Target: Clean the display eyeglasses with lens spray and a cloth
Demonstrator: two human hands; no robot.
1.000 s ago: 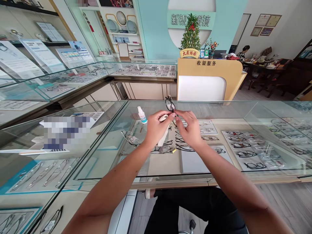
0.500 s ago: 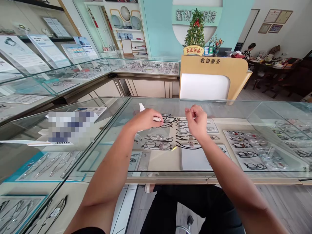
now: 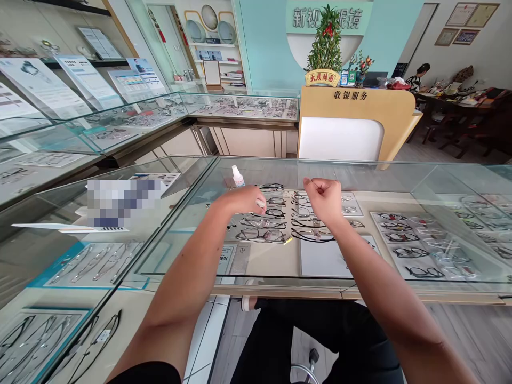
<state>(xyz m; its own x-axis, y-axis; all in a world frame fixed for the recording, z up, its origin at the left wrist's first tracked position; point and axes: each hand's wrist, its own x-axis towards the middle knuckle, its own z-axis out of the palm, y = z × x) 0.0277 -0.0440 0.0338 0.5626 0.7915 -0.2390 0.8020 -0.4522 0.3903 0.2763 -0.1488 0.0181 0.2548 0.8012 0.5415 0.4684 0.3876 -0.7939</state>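
Observation:
My left hand [image 3: 245,200] hovers over the glass counter, its fingers curled round a small whitish piece [image 3: 261,203] whose kind I cannot make out. A white spray bottle [image 3: 237,176] stands just behind that hand and is partly covered by it. Rows of eyeglasses [image 3: 262,234] lie beside and below the left hand. My right hand [image 3: 325,198] is closed in a fist above the right-hand row of eyeglasses [image 3: 312,234]. Whatever may be inside that fist is hidden.
The glass showcase [image 3: 260,278] runs across in front of me. To the right is a tray of eyeglasses [image 3: 404,240]. Papers [image 3: 124,202] lie on the left glass. Beyond stands a wooden cashier desk [image 3: 360,106] with a plant [image 3: 325,42]. A person [image 3: 418,77] sits far right.
My left hand has turned downward and drawn a little away from the eyeglasses, so more of them and the spray bottle show. My right hand stays closed and has sunk slightly. The view has shifted a little.

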